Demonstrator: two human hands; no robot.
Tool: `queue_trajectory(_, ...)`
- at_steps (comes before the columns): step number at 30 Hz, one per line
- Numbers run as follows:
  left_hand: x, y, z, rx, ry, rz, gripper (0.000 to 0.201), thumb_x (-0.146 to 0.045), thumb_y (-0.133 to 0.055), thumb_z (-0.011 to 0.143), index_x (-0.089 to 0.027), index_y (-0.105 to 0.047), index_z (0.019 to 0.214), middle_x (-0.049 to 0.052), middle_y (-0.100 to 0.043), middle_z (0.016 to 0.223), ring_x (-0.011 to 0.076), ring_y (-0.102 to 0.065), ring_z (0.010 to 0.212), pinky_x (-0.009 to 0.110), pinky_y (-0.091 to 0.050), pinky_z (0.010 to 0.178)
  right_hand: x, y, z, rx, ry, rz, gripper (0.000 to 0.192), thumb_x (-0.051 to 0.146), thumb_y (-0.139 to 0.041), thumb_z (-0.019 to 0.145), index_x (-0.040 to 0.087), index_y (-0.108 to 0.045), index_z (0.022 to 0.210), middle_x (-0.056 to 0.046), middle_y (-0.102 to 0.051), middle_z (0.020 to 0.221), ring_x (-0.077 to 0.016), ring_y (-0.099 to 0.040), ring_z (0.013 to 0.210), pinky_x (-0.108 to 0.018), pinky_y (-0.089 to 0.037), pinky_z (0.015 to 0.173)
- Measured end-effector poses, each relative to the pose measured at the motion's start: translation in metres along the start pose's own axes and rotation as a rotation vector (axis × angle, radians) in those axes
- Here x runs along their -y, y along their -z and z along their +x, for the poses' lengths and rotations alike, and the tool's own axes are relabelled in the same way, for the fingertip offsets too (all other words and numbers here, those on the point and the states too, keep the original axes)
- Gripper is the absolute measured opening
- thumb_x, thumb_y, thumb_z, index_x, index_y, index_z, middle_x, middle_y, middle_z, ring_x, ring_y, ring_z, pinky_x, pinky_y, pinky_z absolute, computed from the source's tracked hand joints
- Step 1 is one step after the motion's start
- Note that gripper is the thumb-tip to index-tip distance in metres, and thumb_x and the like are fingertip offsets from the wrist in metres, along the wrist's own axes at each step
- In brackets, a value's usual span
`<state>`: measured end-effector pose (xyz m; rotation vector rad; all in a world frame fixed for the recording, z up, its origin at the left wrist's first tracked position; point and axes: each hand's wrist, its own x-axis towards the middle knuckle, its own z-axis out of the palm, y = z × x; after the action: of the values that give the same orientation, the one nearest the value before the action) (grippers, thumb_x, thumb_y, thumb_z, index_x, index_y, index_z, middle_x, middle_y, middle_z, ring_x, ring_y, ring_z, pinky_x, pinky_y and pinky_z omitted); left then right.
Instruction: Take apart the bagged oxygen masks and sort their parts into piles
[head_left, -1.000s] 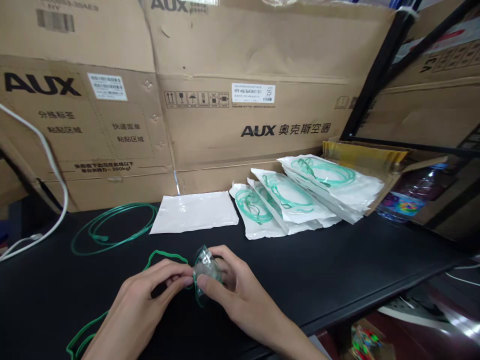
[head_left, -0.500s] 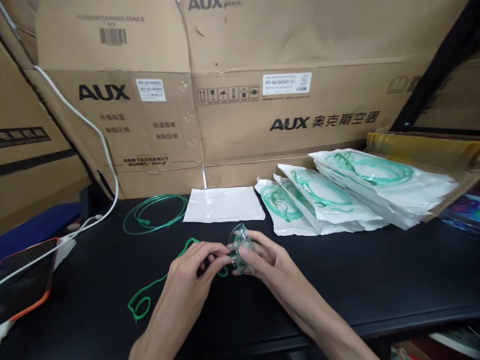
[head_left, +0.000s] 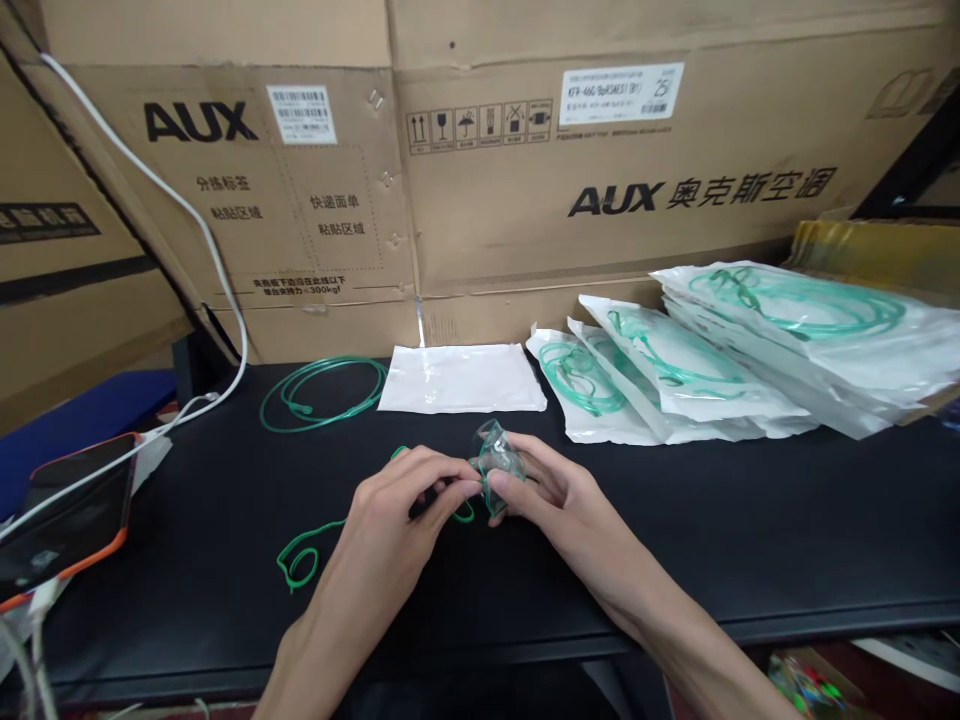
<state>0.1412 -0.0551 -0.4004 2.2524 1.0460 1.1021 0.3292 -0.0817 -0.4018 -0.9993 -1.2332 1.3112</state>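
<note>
Left hand [head_left: 390, 510] and right hand [head_left: 551, 495] both pinch a clear mask [head_left: 496, 462] above the counter [head_left: 750, 540]; its green strap [head_left: 307, 550] trails left.

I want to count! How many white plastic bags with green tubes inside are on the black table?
At least 4: three overlapping, one on top at right. More may be hidden beneath.
</note>
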Motion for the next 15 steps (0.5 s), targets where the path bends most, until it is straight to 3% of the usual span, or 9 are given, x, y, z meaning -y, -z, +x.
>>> queue_trajectory(7,-0.001,0.0026,-0.0005,0.002,0.101,-0.037,0.007,-0.027,-0.069,0.096,-0.026,-0.073,0.09,-0.005,-0.067,0.082,0.0124,-0.052,0.071,0.023,-0.041,0.071,-0.0081,0.0033,0.0045,-0.062,0.014,-0.063,0.049,0.035,-0.08,0.081,0.024,-0.069,0.127,0.001,-0.07,0.09,-0.0152,-0.061,0.074,-0.036,-0.054,0.077)
queue_trajectory(12,0.0016,0.0031,0.001,0.053,0.336,-0.368,0.01,-0.032,-0.074,0.089,-0.022,-0.072,0.089,-0.003,-0.065,0.078,0.0129,-0.055,0.072,0.024,-0.043,0.068,-0.0034,-0.0002,0.0034,-0.03,-0.019,-0.023,0.054,0.033,-0.082,0.077,0.026,-0.07,0.129,0.003,-0.07,0.083,-0.0146,-0.059,0.068,-0.036,-0.054,0.074)
queue_trajectory(15,0.0047,0.003,0.002,0.109,0.404,-0.56,0.017,-0.033,-0.077,0.085,-0.02,-0.068,0.09,-0.002,-0.066,0.08,0.0133,-0.06,0.076,0.025,-0.045,0.07,-0.0018,-0.0018,0.0023,0.0,-0.014,0.026,0.054,0.032,-0.082,0.078,0.026,-0.065,0.129,0.001,-0.071,0.093,-0.0136,-0.06,0.069,-0.033,-0.055,0.07)
